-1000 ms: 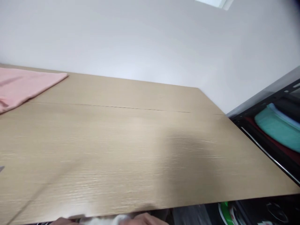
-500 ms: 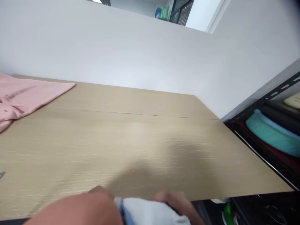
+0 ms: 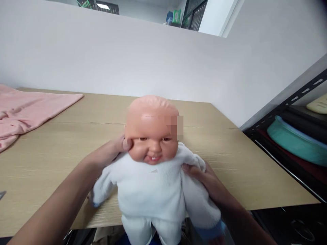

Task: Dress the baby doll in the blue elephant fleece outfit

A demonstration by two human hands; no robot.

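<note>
A baby doll (image 3: 150, 190) with a bare plastic head and a white fleecy suit with blue cuffs is in both my hands at the table's front edge. It faces me, its legs hanging below the edge. My left hand (image 3: 122, 144) supports the side of the doll's head and neck, thumb on its cheek; the other fingers are hidden behind. Around the doll's upper arm on the right, my right hand (image 3: 196, 173) is closed, thumb in front.
A wooden table (image 3: 76, 136) reaches back to a white wall (image 3: 114, 58). A pink cloth (image 3: 30, 109) lies at the table's left. On the right, a black metal rack (image 3: 288, 98) holds a teal basin (image 3: 293, 139). The corner of a grey object shows at the left edge.
The doll, earlier only partly in view and blurred at the bottom edge, has come up into the middle of the view with both hands on it. The camera has shifted slightly.
</note>
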